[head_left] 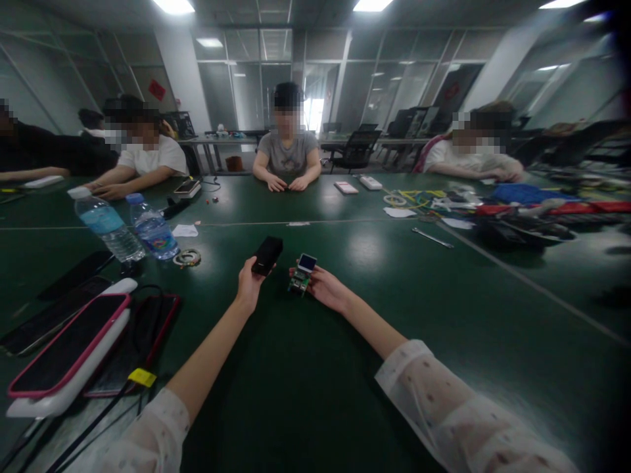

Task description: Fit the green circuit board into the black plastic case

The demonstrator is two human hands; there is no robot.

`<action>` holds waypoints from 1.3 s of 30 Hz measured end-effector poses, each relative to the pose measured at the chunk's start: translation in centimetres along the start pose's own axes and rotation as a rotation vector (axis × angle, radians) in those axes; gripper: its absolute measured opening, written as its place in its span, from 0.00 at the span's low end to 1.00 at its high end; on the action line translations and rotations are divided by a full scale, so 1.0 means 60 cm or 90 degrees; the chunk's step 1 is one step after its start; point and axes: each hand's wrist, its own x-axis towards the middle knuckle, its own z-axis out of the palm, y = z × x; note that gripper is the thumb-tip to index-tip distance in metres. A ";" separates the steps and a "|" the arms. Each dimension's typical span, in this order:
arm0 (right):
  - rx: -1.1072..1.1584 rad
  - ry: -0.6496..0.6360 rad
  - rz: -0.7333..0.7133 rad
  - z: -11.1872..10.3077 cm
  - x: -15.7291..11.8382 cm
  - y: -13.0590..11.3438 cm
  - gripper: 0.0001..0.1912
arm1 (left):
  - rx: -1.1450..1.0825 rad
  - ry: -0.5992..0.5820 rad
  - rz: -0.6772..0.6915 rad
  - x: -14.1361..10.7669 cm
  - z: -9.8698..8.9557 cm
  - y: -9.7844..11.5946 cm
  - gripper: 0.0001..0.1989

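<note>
My left hand [249, 286] is closed around a small black box-shaped case [267, 256], tilted up above the green table [315, 368]. Just to its right, my right hand [327, 289] grips a small green circuit board [298, 283] by its side. A little screen [306, 263] with a light frame stands at the top of that board. The case and the board are apart, with a narrow gap between them. Part of the right hand's fingers is hidden behind the board.
Two water bottles [155, 230] and a cable coil [187, 257] stand at left. Nearer lie phones, one pink-rimmed [73, 341], with black cables. At right are a wrench [432, 238], tangled wires [419, 199] and a blue cloth-like item [530, 194]. Several people sit around the table.
</note>
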 end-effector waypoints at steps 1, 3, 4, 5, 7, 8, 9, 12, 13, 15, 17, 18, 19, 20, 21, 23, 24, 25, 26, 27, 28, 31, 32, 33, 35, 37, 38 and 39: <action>0.002 0.001 0.000 0.000 0.000 0.000 0.18 | -0.029 -0.015 -0.024 0.000 -0.002 0.006 0.15; 0.006 0.006 0.001 0.002 -0.001 0.000 0.18 | -0.082 -0.050 -0.076 -0.003 -0.005 0.018 0.15; 0.006 0.010 0.001 0.003 -0.001 0.000 0.18 | -0.103 -0.067 -0.094 -0.004 -0.006 0.022 0.15; 0.005 0.014 0.002 0.004 -0.001 0.000 0.18 | -0.122 -0.077 -0.102 -0.006 -0.006 0.025 0.16; 0.003 0.017 0.005 0.005 0.000 0.000 0.18 | -0.141 -0.082 -0.115 -0.009 -0.005 0.026 0.17; 0.003 0.019 0.005 0.004 0.001 0.000 0.18 | -0.139 -0.076 -0.124 -0.010 -0.004 0.024 0.16; 0.004 0.022 0.004 0.004 0.001 0.001 0.18 | -0.129 -0.066 -0.137 -0.012 -0.002 0.022 0.16; 0.014 0.025 0.003 0.000 0.004 0.002 0.17 | -0.066 -0.033 -0.175 -0.013 0.003 0.015 0.13; 0.018 0.021 0.003 -0.001 0.005 0.003 0.17 | -0.052 -0.029 -0.181 -0.014 0.004 0.013 0.13; 0.025 0.008 0.002 -0.002 0.006 0.003 0.16 | -0.047 -0.031 -0.185 -0.013 0.005 0.013 0.13; 0.031 -0.001 0.001 -0.002 0.006 0.002 0.15 | -0.064 -0.034 -0.189 -0.012 0.004 0.015 0.14; 0.031 -0.002 0.001 -0.002 0.005 0.002 0.15 | -0.073 -0.044 -0.192 -0.012 0.003 0.017 0.14; 0.031 -0.001 0.002 -0.001 0.005 0.002 0.15 | -0.081 -0.059 -0.194 -0.011 0.002 0.018 0.14; 0.029 0.000 0.002 -0.001 0.005 0.002 0.15 | -0.088 -0.074 -0.197 -0.010 0.001 0.019 0.15; 0.027 0.001 0.001 -0.001 0.005 0.003 0.15 | -0.092 -0.085 -0.198 -0.010 -0.001 0.019 0.15; 0.023 0.000 -0.004 -0.001 0.006 0.004 0.15 | -0.089 -0.079 -0.198 -0.009 -0.003 0.019 0.16; 0.021 -0.001 -0.007 -0.002 0.006 0.004 0.15 | -0.085 -0.069 -0.198 -0.009 -0.004 0.019 0.17; 0.019 0.000 -0.008 -0.003 0.007 0.004 0.15 | -0.082 -0.065 -0.196 -0.009 -0.004 0.019 0.17; 0.017 0.002 -0.008 -0.003 0.007 0.004 0.15 | -0.077 -0.068 -0.193 -0.010 -0.004 0.019 0.17; 0.016 0.005 -0.007 -0.003 0.007 0.004 0.15 | -0.067 -0.075 -0.191 -0.012 -0.003 0.019 0.17; 0.016 0.007 -0.005 -0.002 0.006 0.003 0.15 | -0.051 -0.082 -0.190 -0.013 -0.002 0.019 0.17; 0.022 0.009 0.000 0.001 0.004 0.001 0.14 | -0.001 -0.086 -0.195 -0.019 0.004 0.020 0.13; 0.026 0.008 0.002 0.002 0.003 0.000 0.14 | 0.008 -0.080 -0.195 -0.020 0.005 0.020 0.12; 0.029 0.009 0.004 0.003 0.002 -0.001 0.14 | 0.012 -0.073 -0.195 -0.021 0.007 0.019 0.12; 0.031 0.008 0.007 0.003 0.000 -0.002 0.15 | 0.012 -0.054 -0.187 -0.020 0.009 0.018 0.13; 0.029 0.000 0.010 0.004 -0.001 -0.002 0.15 | 0.007 -0.040 -0.177 -0.018 0.009 0.015 0.17; 0.028 -0.005 0.014 0.004 -0.001 -0.003 0.15 | 0.004 -0.038 -0.175 -0.017 0.009 0.013 0.19; 0.027 -0.007 0.018 0.005 -0.002 -0.003 0.15 | 0.002 -0.039 -0.174 -0.016 0.008 0.012 0.21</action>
